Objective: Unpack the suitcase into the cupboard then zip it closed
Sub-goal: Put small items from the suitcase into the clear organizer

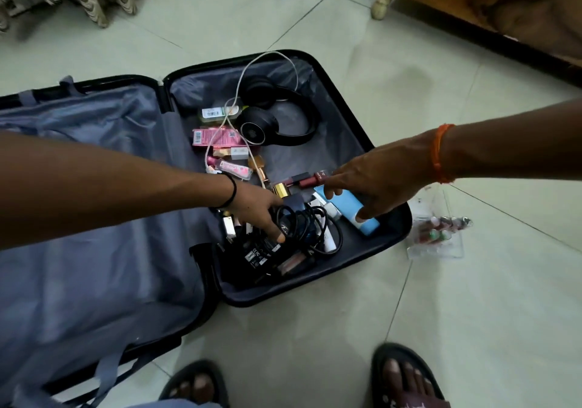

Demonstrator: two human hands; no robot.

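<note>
Open suitcase on the floor, unpacking under way. Left hand, fingers extended, touches the coiled black cable; right hand, fingers spread, rests on the blue power bank. Headphones lie at twelve o'clock. Next: grasp both items and lift them out.

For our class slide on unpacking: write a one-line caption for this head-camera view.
Both hands, left and right, reach into the open suitcase among cables, cosmetics and headphones.

Black adapter carries small certification marks — other labels, barcodes too blurred to read.
</note>
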